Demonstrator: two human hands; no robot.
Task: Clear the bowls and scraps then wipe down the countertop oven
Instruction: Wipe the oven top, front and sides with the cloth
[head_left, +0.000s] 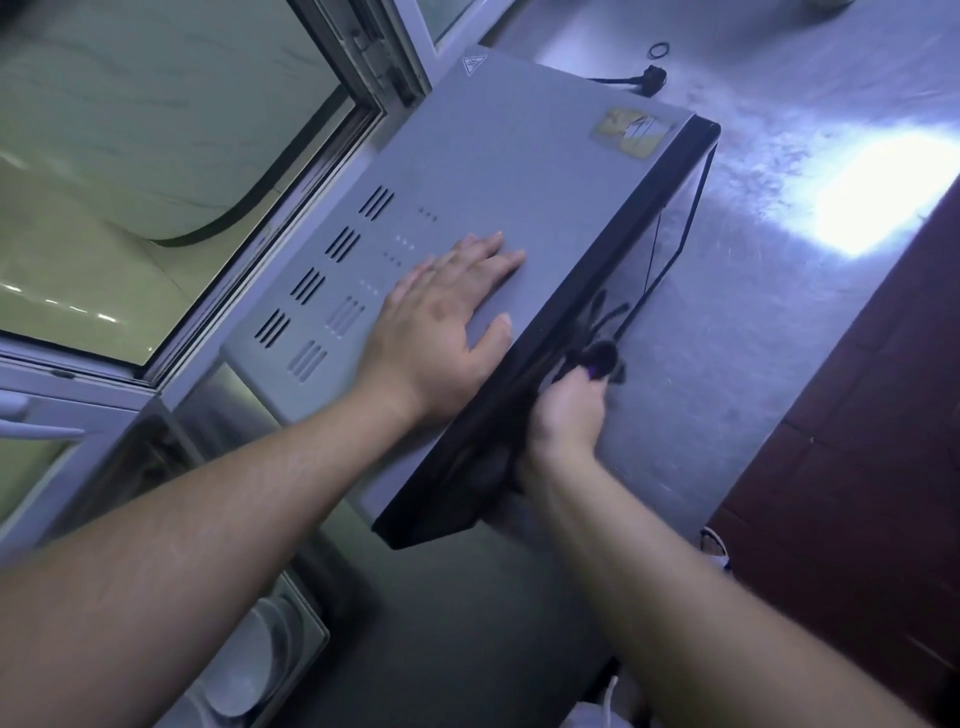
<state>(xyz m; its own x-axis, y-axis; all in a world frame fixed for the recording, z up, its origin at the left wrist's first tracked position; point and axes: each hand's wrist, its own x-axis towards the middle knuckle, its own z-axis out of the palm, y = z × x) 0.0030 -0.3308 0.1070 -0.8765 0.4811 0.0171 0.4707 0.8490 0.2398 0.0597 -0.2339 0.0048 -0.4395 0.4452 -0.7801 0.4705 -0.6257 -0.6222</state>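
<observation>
- The left arm reaches in from the lower left, bare, stretched forward and up across the view.
- The left hand (441, 312) lies palm down with its fingers straight and close together, the thumb spread out to the side; it rests flat on a grey top.
- The right arm comes in from the lower right, bare, wrist bent slightly.
- The right hand (566, 415) is curled, its fingers closed round a dark cloth (597, 358) against a black edge.

Single head-worn wide-angle view, tilted steeply down and rolled sideways, close above the countertop oven (498, 171), both forearms reaching in from the bottom edge, window (171, 156) at upper left, surface (779, 130) at right
</observation>
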